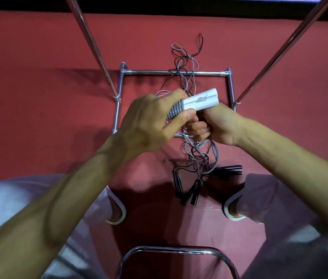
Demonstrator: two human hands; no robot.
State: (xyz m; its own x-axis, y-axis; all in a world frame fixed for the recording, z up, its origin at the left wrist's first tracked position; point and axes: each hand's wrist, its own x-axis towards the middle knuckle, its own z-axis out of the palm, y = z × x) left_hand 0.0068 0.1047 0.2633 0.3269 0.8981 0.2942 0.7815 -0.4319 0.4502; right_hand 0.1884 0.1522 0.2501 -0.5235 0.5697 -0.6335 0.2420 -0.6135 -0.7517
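Chair tubing (171,249) curves across at six o'clock, with the person's knees at either side of it and the red floor (38,77) below. Just past the feet, at about five o'clock from the hands, a cluster of black handles (191,190) lies on the floor, probably other ropes waiting their turn.

At the centre, both hands meet above the floor. The left hand (151,121) has thumb and fingers curled round the grey ribbed end of the white handles (199,100), which lie side by side and point toward two o'clock; holding the pair together likely keeps them from slipping apart. The right hand (219,123), just beneath them, has its fingers wrapped round the cords (197,152), seemingly to gather the slack while the tangle hangs toward six o'clock.

Beyond the hands stands a metal frame (175,72), and more cord trails over its far bar toward twelve o'clock, loosely looped on the floor.
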